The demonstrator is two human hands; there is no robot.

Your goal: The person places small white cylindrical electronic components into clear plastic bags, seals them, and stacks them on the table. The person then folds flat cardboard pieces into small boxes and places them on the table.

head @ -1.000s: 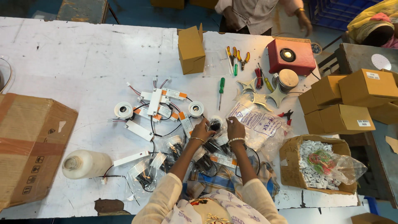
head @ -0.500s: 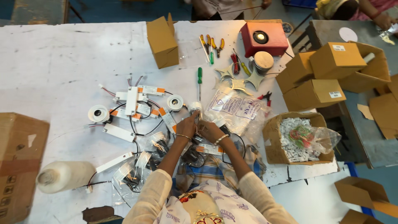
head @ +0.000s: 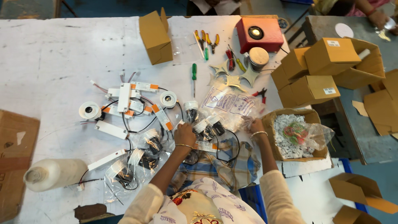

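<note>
The left hand point(head: 184, 135) is resting on the white tabletop point(head: 62, 54), its grip curled shut over a small light fitting point(head: 199, 126) with black wiring, though what it pinches cannot be told. The right hand point(head: 253, 125) is reaching rightward, its grip pinching the clear plastic bag point(head: 230, 103) just beside the open cardboard box point(head: 290, 135). A checked cloth point(head: 224, 159) is lying beneath both wrists.

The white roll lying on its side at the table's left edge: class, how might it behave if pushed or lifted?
The white roll lies on its rounded side, so a sideways nudge would probably set it rolling. Its surface looks smooth and filmy, possibly slippery to grip. It seems thickly wound, so likely heavy for its size.
</note>
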